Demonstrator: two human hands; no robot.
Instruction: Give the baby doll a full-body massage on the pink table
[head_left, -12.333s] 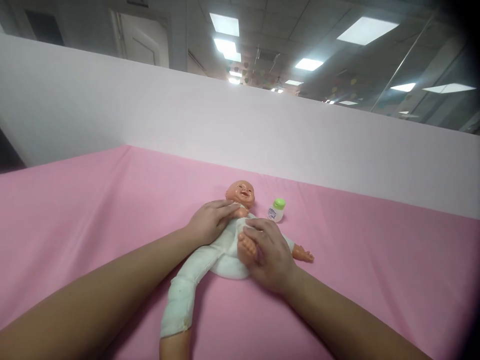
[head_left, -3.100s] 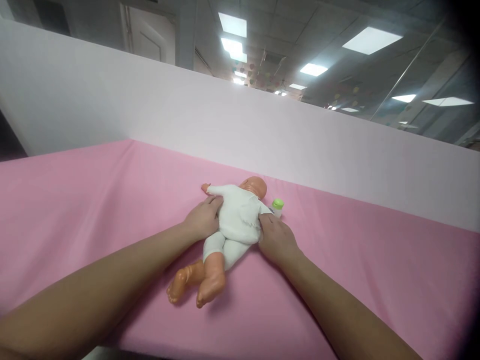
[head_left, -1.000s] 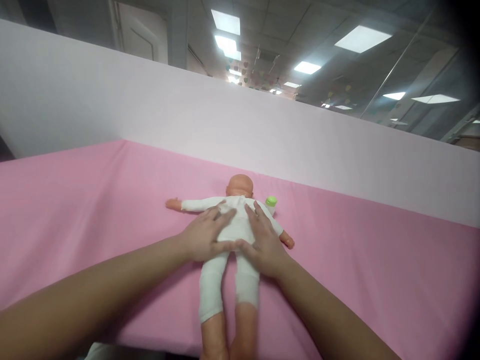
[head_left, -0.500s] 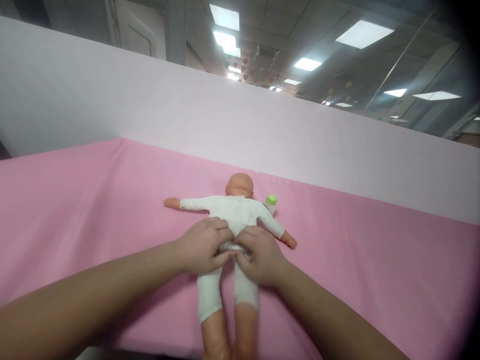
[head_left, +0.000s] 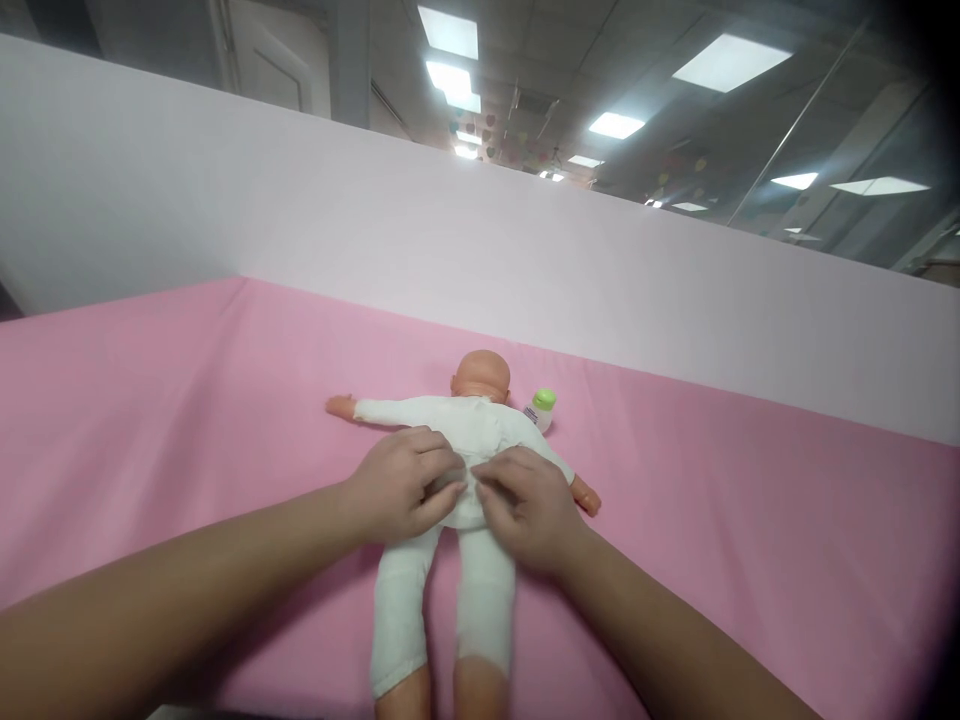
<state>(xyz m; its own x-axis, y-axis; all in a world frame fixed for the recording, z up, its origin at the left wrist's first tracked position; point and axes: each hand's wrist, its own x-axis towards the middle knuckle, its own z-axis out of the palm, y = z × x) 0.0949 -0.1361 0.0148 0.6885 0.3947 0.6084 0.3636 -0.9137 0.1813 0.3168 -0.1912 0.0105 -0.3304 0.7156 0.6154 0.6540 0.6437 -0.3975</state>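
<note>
A baby doll (head_left: 465,425) in a white suit lies face down on the pink sheet (head_left: 187,400), head away from me, arms spread. My left hand (head_left: 401,485) rests on the doll's lower back, fingers curled and pressing on the white cloth. My right hand (head_left: 525,505) lies beside it on the doll's right hip, fingers bent and pinching the cloth. The thumbs and fingertips of both hands nearly meet at the doll's waist. A small white bottle with a green cap (head_left: 541,409) stands just right of the doll's head.
A pale wall panel (head_left: 375,230) rises behind the pink surface. The near edge of the surface runs along the bottom left, where the doll's legs (head_left: 442,620) reach toward it. Ceiling lights and glass partitions show above the panel.
Over twelve seconds the doll went from face up to face down. In the last second my flat hands slid down its back and curled at the waist; the doll shifted slightly away.
</note>
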